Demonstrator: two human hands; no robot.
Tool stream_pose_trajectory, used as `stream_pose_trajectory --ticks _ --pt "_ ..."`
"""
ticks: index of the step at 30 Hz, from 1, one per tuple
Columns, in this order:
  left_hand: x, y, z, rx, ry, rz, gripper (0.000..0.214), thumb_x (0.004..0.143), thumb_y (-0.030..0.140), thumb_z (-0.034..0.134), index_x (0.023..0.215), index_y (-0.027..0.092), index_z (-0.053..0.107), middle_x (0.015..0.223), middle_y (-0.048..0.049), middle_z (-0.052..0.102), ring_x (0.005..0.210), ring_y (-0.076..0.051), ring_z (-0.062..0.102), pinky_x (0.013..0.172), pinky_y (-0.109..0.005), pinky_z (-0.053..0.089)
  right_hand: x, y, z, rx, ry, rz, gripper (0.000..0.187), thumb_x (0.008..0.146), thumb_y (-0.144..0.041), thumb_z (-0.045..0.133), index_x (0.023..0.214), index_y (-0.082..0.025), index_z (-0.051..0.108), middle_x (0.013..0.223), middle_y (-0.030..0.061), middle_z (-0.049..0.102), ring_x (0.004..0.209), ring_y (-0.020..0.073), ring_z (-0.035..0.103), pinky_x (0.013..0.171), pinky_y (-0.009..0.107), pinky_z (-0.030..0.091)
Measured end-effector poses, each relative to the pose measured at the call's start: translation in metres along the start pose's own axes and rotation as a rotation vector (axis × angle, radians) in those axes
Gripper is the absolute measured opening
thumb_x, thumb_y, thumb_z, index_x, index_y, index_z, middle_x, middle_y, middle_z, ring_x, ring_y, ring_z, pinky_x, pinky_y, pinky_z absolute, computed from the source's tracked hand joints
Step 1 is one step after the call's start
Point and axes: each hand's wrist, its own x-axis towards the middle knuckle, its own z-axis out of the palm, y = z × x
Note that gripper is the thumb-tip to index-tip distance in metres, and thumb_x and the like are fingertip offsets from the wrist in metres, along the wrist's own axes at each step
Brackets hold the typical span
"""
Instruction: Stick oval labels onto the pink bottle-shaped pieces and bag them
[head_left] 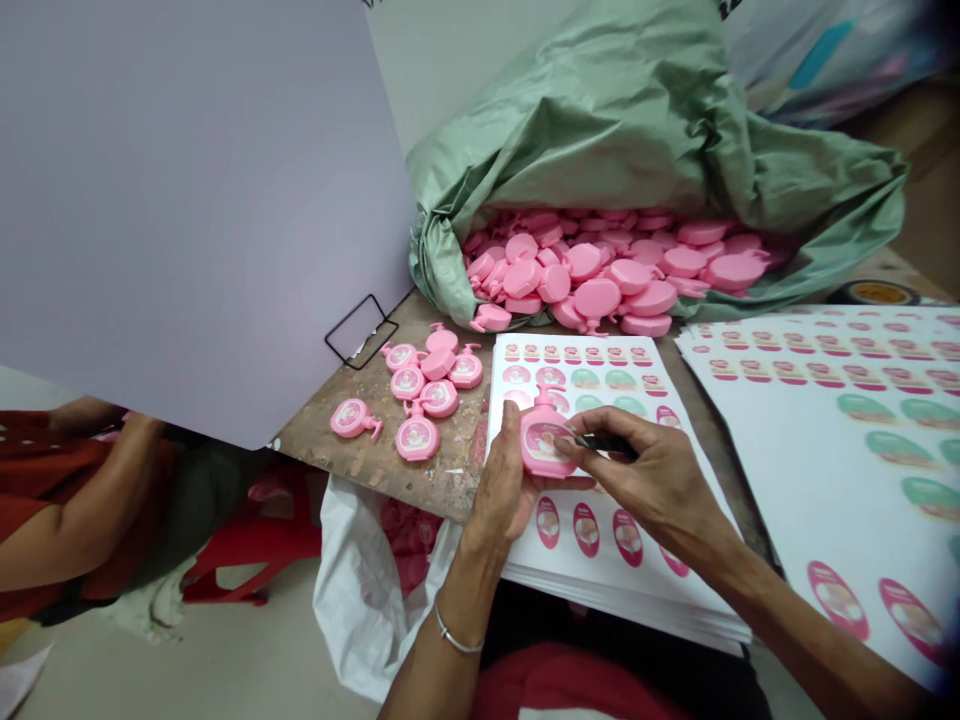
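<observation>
My left hand point(502, 490) holds a pink bottle-shaped piece point(544, 440) upright against the sheet, thumb along one side and fingers tucked behind it. My right hand point(645, 480) comes in from the right, pinching a small dark tool point(607, 445) between thumb and fingers, its tip at the piece's oval label point(546, 450). Under both hands lies a stack of sticker sheets point(600, 590), with pink oval stickers point(586, 530) just below my fingers.

Beyond my left hand, on the scarred wooden worktop point(375, 450), a loose cluster of the same pieces point(427, 385) sits labelled. Straight ahead, a green sack point(637, 130) gapes open, full of bare pink pieces point(592, 270). Right of my right hand lies another sticker sheet point(825, 480). Past my left hand, a lilac board point(187, 200) cuts across the view, and below it a co-worker's arm point(67, 520) shows.

Labelling looks like the step in hand, and this label calls for careful seating at its edge. My fingers hide much of the piece, and I cannot tell whether the tool is tweezers or a blade. The co-worker's hands are cut off.
</observation>
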Motion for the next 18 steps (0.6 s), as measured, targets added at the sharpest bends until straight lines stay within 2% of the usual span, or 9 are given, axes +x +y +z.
stream_pose_trajectory --ticks 2,4,6,9,11,14,16,18 --pt "-0.002 0.002 -0.002 0.041 -0.019 0.011 0.043 0.084 0.046 0.063 0.114 0.016 0.059 0.105 -0.0085 0.067 0.092 -0.023 0.067 0.076 -0.037 0.059 0.001 -0.002 -0.001 -0.016 -0.001 -0.03 0.023 0.078 -0.043 0.065 0.076 -0.02 0.065 0.073 0.003 0.068 0.064 0.0167 0.063 0.06 0.028 0.052" --pt "-0.005 0.003 -0.004 0.059 -0.041 0.011 0.048 0.078 0.033 0.072 0.12 0.019 0.053 0.104 -0.0053 0.065 0.087 -0.02 0.067 0.074 -0.037 0.06 0.001 -0.003 -0.003 -0.042 -0.012 -0.081 0.015 0.08 -0.034 0.061 0.078 -0.02 0.065 0.074 0.0026 0.069 0.065 0.0165 0.064 0.062 0.029 0.053" --pt "-0.007 0.004 -0.005 0.069 -0.048 0.012 0.054 0.074 0.028 0.075 0.122 0.02 0.051 0.103 -0.0045 0.064 0.087 -0.019 0.066 0.075 -0.037 0.059 0.0 -0.004 -0.004 -0.102 -0.011 -0.192 0.009 0.081 -0.024 0.057 0.083 -0.021 0.065 0.079 0.0025 0.069 0.07 0.0166 0.064 0.066 0.03 0.053" --pt "-0.008 0.006 -0.002 0.122 -0.032 0.065 0.044 0.075 0.029 0.074 0.113 0.018 0.055 0.101 -0.0049 0.065 0.091 -0.018 0.064 0.08 -0.034 0.057 -0.005 -0.004 -0.003 -0.275 0.036 -0.423 0.022 0.081 -0.014 0.052 0.094 -0.021 0.067 0.088 0.0043 0.07 0.081 0.019 0.064 0.074 0.033 0.052" --pt "-0.008 0.007 0.001 0.166 -0.021 0.107 0.038 0.075 0.031 0.074 0.107 0.017 0.059 0.098 -0.0043 0.064 0.089 -0.017 0.063 0.079 -0.031 0.057 -0.008 -0.002 -0.002 -0.391 0.09 -0.503 0.025 0.082 -0.013 0.051 0.099 -0.021 0.068 0.09 0.0056 0.07 0.085 0.0208 0.063 0.078 0.036 0.051" --pt "-0.008 0.01 0.005 0.174 -0.06 0.094 0.039 0.074 0.033 0.074 0.107 0.018 0.059 0.1 -0.0046 0.063 0.084 -0.017 0.064 0.073 -0.032 0.058 -0.005 0.002 -0.009 -0.47 0.195 -0.465 0.025 0.085 -0.017 0.051 0.103 -0.022 0.068 0.092 0.0064 0.07 0.086 0.0224 0.062 0.08 0.038 0.049" --pt "-0.008 0.012 0.004 0.157 -0.099 0.055 0.04 0.076 0.033 0.072 0.108 0.016 0.056 0.1 -0.0069 0.064 0.085 -0.02 0.066 0.069 -0.033 0.059 0.001 0.005 -0.019 -0.444 0.3 -0.34 0.033 0.086 -0.025 0.055 0.118 -0.024 0.064 0.094 0.0064 0.069 0.086 0.023 0.062 0.082 0.039 0.049" --pt "-0.009 0.012 0.002 0.147 -0.107 0.024 0.039 0.078 0.031 0.07 0.109 0.015 0.054 0.097 -0.0091 0.064 0.088 -0.023 0.067 0.066 -0.032 0.059 0.008 0.007 -0.027 -0.344 0.36 -0.157 0.049 0.085 -0.038 0.06 0.132 -0.026 0.055 0.095 0.0057 0.068 0.083 0.0225 0.063 0.078 0.039 0.051"
